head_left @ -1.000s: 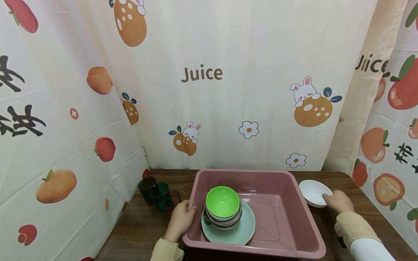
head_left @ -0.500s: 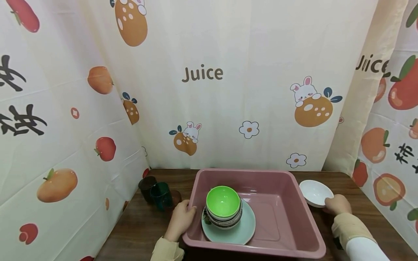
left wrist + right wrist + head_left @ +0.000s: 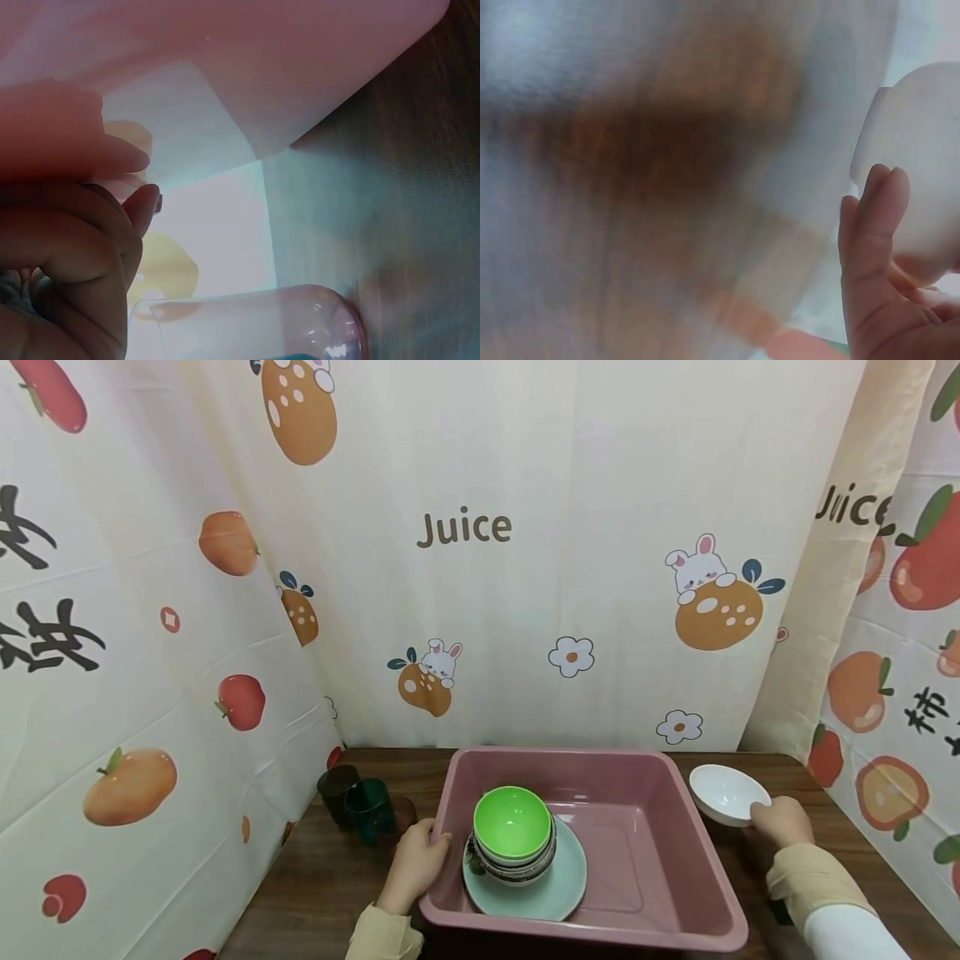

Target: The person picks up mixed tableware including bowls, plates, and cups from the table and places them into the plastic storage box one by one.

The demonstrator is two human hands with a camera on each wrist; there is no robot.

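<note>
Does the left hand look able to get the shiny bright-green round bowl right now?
Probably yes: nothing covers the bright-green round bowl, and it's close to the left hand. But that hand grips the pink rectangular plastic tub, so it would likely need to let go first.

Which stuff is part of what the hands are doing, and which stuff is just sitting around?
Probably part of it:
- white bowl, held by the right hand
- pink tub, its side held by the left hand
- bowl stack on the plate, inside the tub

Seemingly just there:
- green cup and dark cup, touched by neither hand
- fruit-print curtain behind
</note>
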